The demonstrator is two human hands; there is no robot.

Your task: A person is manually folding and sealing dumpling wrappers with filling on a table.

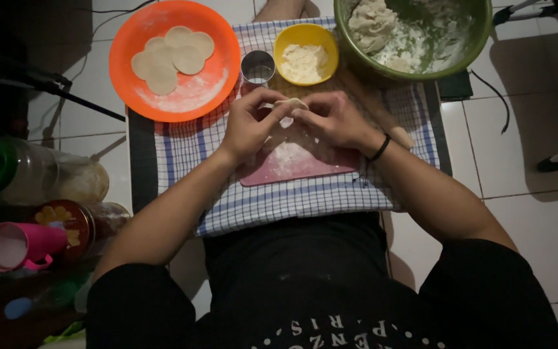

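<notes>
Head view is showing me both hands meeting over a flat pink rectangular cutting board [292, 169] dusted with flour, which is lying on a blue-and-white checked cloth [272, 200] on the tiled floor. My left hand [250, 123] and right hand [334, 119] are both pinching a small pale folded piece of dough [292, 103], fingertips closed on its edge from either side. The dough is sitting between the two hands, raised just above the board, its long axis running left to right across my view; neither hand is nearer, since both are touching it. Beyond the hands, a small round metal cutter [258, 66] is standing beside a yellow bowl of white filling [305, 53]. To the left, an orange round plastic plate [174, 60] is carrying flat dough rounds [172, 57], and to the right a large green bowl [414, 35] is holding a lump of dough.
</notes>
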